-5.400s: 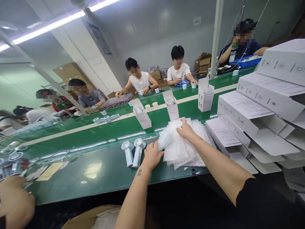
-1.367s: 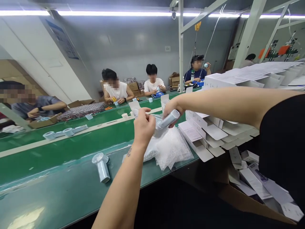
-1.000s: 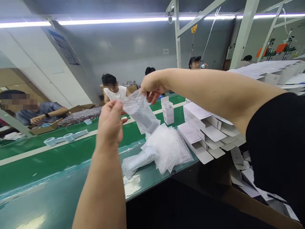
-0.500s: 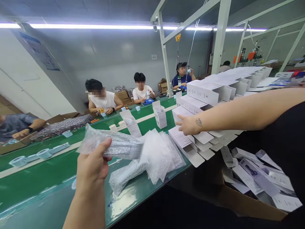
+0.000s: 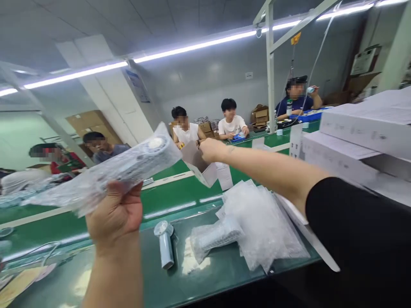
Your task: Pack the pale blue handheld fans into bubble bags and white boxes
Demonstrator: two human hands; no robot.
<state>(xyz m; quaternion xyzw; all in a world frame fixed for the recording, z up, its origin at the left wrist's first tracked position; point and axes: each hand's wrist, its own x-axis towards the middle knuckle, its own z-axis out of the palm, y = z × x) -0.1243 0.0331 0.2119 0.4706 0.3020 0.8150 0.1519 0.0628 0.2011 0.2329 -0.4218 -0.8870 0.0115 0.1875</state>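
Note:
My left hand [image 5: 114, 213] is raised and closed around a handheld fan wrapped in a bubble bag [image 5: 105, 173], held tilted at chest height. My right hand [image 5: 211, 149] reaches forward over the green conveyor belt [image 5: 180, 201] and grips an open white carton [image 5: 201, 167], lifted off the belt. On the belt below lie a bare pale-blue fan [image 5: 165, 244], a second bagged fan [image 5: 215, 236], and a pile of bubble bags [image 5: 263, 222].
Stacks of flat white cartons [image 5: 362, 137] rise at the right. More upright cartons [image 5: 294, 139] stand on the far belt. Several people sit working along the far side of the line. A white frame post [image 5: 270, 68] stands behind the belt.
My right hand left the carton stack and now holds an open carton over the belt. My left hand lifted the bagged fan higher. The view swung left.

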